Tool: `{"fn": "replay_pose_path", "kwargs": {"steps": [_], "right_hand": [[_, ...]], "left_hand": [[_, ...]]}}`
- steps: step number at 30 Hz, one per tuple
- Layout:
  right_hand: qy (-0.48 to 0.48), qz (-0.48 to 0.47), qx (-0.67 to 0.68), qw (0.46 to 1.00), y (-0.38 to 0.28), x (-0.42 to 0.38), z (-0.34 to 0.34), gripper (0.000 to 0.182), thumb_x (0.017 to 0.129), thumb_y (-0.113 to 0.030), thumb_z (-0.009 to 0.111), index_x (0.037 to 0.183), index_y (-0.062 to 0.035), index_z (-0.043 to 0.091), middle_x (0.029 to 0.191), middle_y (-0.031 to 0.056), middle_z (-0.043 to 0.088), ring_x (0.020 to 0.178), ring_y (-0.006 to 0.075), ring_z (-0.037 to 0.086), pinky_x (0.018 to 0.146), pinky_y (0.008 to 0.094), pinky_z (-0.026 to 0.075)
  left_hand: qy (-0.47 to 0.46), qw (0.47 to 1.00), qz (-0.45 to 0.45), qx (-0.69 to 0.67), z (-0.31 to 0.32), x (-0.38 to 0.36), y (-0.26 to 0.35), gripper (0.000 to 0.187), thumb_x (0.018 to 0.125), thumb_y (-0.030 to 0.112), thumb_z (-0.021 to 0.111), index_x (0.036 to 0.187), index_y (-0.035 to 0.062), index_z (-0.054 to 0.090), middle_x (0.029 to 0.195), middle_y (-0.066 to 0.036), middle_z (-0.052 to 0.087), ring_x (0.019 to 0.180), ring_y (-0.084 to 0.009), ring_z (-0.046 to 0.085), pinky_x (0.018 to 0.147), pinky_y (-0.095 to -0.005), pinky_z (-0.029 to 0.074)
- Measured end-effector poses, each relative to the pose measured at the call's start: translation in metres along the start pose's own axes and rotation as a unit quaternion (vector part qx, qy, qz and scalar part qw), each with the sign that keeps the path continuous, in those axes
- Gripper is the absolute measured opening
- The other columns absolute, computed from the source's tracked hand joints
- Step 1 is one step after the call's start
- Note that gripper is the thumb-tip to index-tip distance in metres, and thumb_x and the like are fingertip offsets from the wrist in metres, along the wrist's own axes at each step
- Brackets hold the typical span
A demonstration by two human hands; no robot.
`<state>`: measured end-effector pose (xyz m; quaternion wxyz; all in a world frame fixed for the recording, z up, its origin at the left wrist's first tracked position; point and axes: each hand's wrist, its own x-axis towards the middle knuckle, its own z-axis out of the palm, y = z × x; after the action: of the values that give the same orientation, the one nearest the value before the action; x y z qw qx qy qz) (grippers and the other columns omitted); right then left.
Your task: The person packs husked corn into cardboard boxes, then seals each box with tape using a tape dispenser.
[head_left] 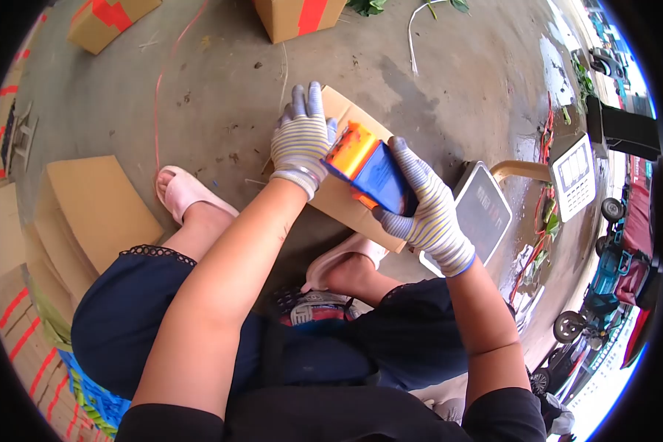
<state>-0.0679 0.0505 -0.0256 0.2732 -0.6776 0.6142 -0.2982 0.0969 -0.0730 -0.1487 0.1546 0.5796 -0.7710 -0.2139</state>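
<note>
My right hand [427,214], in a striped knit glove, is wrapped round a blue and orange tape dispenser [379,173]. The dispenser is tilted over a brown cardboard box [346,210] that lies between my feet, and it covers part of the box's top. At the far left edge of the box rests my left hand [302,144], gloved the same way. Its fingers stretch forward, with the thumb side close to the dispenser's orange end.
Past the box, two taped cartons [298,18] [114,22] stand on the concrete floor [228,81]. A platform scale [486,206] with its display [574,177] is at my right. Folded cardboard [99,210] leans at my left, and parked vehicles line the far right.
</note>
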Motion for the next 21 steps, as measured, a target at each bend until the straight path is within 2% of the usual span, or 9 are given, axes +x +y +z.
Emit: {"fn": "replay_pose_path", "kwargs": {"steps": [3, 6, 7, 9, 11, 12, 16, 19, 21], "right_hand": [[-0.026, -0.01, -0.083, 0.996, 0.009, 0.001, 0.014, 0.082, 0.065, -0.015, 0.079, 0.141, -0.0131, 0.05, 0.077, 0.0108, 0.052, 0.066, 0.0261, 0.056, 0.063, 0.0328, 0.048], [-0.026, -0.023, -0.094, 0.995, 0.008, -0.005, 0.019, 0.082, 0.064, -0.015, 0.079, 0.141, -0.0135, 0.051, 0.076, 0.0098, 0.053, 0.064, 0.0255, 0.056, 0.06, 0.0331, 0.048], [-0.028, -0.028, -0.093, 0.995, 0.012, -0.006, 0.021, 0.082, 0.064, -0.015, 0.079, 0.141, -0.0135, 0.051, 0.076, 0.0098, 0.053, 0.064, 0.0255, 0.056, 0.06, 0.0331, 0.048], [0.024, -0.067, -0.079, 0.994, 0.018, -0.014, 0.025, 0.081, 0.064, -0.016, 0.08, 0.14, -0.0136, 0.051, 0.076, 0.0086, 0.053, 0.064, 0.0252, 0.056, 0.059, 0.0334, 0.048], [0.025, -0.062, -0.081, 0.994, 0.018, -0.018, 0.026, 0.08, 0.064, -0.017, 0.08, 0.138, -0.0133, 0.052, 0.077, 0.0089, 0.055, 0.065, 0.0257, 0.057, 0.06, 0.0341, 0.049], [0.025, -0.066, -0.086, 0.994, 0.02, -0.02, 0.025, 0.081, 0.064, -0.018, 0.081, 0.139, -0.0136, 0.052, 0.078, 0.0096, 0.055, 0.067, 0.0263, 0.058, 0.061, 0.0344, 0.049], [0.044, -0.084, -0.078, 0.992, 0.027, -0.028, 0.026, 0.084, 0.064, -0.019, 0.081, 0.141, -0.0148, 0.049, 0.084, 0.012, 0.057, 0.071, 0.0286, 0.059, 0.063, 0.0359, 0.051], [0.025, -0.097, -0.085, 0.991, 0.03, -0.034, 0.024, 0.09, 0.065, -0.013, 0.08, 0.146, -0.0125, 0.041, 0.09, 0.0138, 0.057, 0.073, 0.0293, 0.056, 0.066, 0.0366, 0.049], [0.034, -0.088, -0.093, 0.991, 0.031, -0.036, 0.025, 0.086, 0.063, -0.02, 0.082, 0.142, -0.0169, 0.047, 0.088, 0.013, 0.058, 0.073, 0.0304, 0.059, 0.065, 0.0373, 0.051]], "left_hand": [[-0.048, 0.998, -0.019, -0.03, -0.003, 0.01, 0.003, 0.066, 0.091, 0.024, 0.062, 0.147, 0.0087, 0.031, 0.148, -0.021, 0.039, 0.12, -0.0398, 0.055, 0.099, -0.0456, 0.047], [0.088, 0.888, -0.007, -0.452, -0.009, 0.002, -0.018, 0.05, 0.093, 0.015, 0.065, 0.138, 0.0052, 0.047, 0.14, -0.015, 0.049, 0.124, -0.0258, 0.053, 0.107, -0.0355, 0.039], [0.113, 0.836, -0.069, -0.532, -0.02, -0.007, -0.016, 0.038, 0.097, 0.025, 0.061, 0.129, 0.0047, 0.056, 0.122, -0.011, 0.063, 0.109, -0.0203, 0.062, 0.095, -0.0317, 0.049], [-0.128, 0.763, -0.235, -0.588, -0.069, -0.022, -0.015, 0.038, 0.098, 0.037, 0.058, 0.116, 0.0049, 0.064, 0.1, -0.005, 0.069, 0.086, -0.0129, 0.067, 0.074, -0.0256, 0.055], [-0.331, 0.662, -0.305, -0.6, -0.092, -0.029, -0.001, 0.044, 0.097, 0.047, 0.056, 0.108, 0.0067, 0.068, 0.087, -0.001, 0.069, 0.069, -0.0086, 0.064, 0.057, -0.0229, 0.052], [-0.307, 0.667, -0.224, -0.641, -0.084, -0.041, 0.003, 0.046, 0.095, 0.05, 0.059, 0.109, 0.0076, 0.068, 0.089, -0.002, 0.07, 0.069, -0.0076, 0.063, 0.055, -0.022, 0.048], [-0.372, 0.562, -0.209, -0.709, -0.055, -0.05, 0.001, 0.033, 0.096, 0.043, 0.059, 0.107, 0.013, 0.07, 0.087, 0.005, 0.066, 0.075, -0.0035, 0.057, 0.059, -0.0206, 0.043], [-0.326, 0.517, -0.292, -0.736, -0.062, -0.053, 0.013, 0.032, 0.097, 0.043, 0.059, 0.101, 0.0136, 0.069, 0.079, 0.005, 0.063, 0.063, -0.005, 0.052, 0.052, -0.022, 0.038], [-0.321, 0.496, -0.318, -0.742, -0.059, -0.055, 0.01, 0.031, 0.096, 0.044, 0.06, 0.1, 0.0149, 0.07, 0.08, 0.005, 0.064, 0.063, -0.0041, 0.052, 0.054, -0.021, 0.038]]}}
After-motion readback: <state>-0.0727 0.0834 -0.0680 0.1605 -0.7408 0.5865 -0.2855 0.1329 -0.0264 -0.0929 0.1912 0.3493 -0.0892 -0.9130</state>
